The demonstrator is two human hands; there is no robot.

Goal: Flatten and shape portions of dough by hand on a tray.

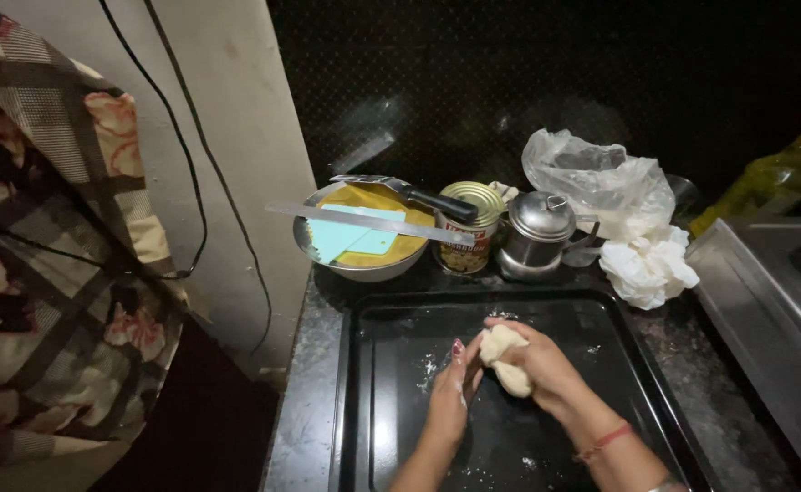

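The right hand (541, 364) was wrapped around a pale lump of dough (504, 358), fingers curled over the top so it was properly gripped. The left hand (452, 394) was flat and open, palm pressed against the dough's side, not closed on anything. Both were floury (the left one especially). The dough sat just above the middle of a black tray (373, 401), which had bits of flour scattered on it; I couldn't really tell if the dough was touching the tray, the light was bad.

Behind the tray, on the dark counter (314, 392), was a steel bowl (364, 264) with a long knife (364, 219) laid across it and a teal scraper (350, 239) inside. Just beside that stood a tin can (469, 228), then a small steel pot (537, 232) with a lid, then a crumpled plastic bag (601, 182) and some white paper (646, 264). An oil bottle (778, 173) stood at the far right.
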